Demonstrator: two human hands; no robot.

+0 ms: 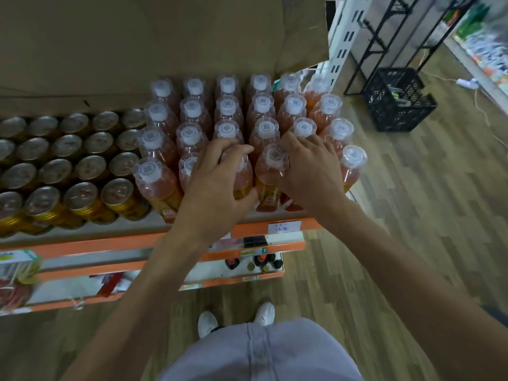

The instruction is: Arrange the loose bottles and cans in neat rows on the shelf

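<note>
The left hand (217, 177) curls over a front-row bottle (243, 177) at the front edge of the shelf (132, 244), hiding its cap. The right hand (309, 171) hides whatever stands beneath it near the right front corner; whether its fingers clamp anything cannot be told. The outermost cans (11, 207) are cut off by the picture's left edge. Writing on the price tag (284, 226) is too small to read. The packets (16, 273) on the lower tiers are smeared by blur
</note>
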